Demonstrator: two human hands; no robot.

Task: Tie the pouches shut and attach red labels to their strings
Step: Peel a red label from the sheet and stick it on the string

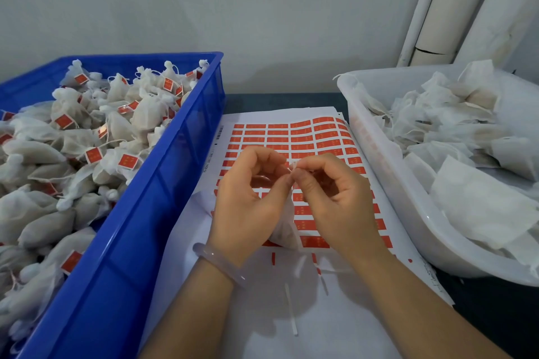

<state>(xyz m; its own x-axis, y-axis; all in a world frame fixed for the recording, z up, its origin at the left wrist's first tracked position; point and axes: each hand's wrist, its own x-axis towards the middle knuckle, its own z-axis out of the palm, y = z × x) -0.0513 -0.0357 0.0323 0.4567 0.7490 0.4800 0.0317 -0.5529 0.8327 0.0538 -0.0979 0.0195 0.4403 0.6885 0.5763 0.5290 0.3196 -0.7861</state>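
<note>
Pouch (pixel 284 227) hung between both hands above the middle of the counter (pixel 277 100), over the label sheet (pixel 306 137). Left hand (pixel 248 198) was curled, fingertips pinching the string (pixel 293 167) at the pouch neck. Right hand (pixel 335 198) pinched the same spot from the other side. Couldn't tell if a knot was in; fingers hid it. No red label seen on this string. Blue crate (pixel 163 183) along the counter's left edge held labelled pouches (pixel 87 140). White tub (pixel 379 160) at the right edge held open pouches (pixel 466 140).

Risks, my read:
- Thin string slips from the pinch and the neck loosens.
- Pouch body brushes the stickers and lifts one.
- A weak knot lets the filling spill.
</note>
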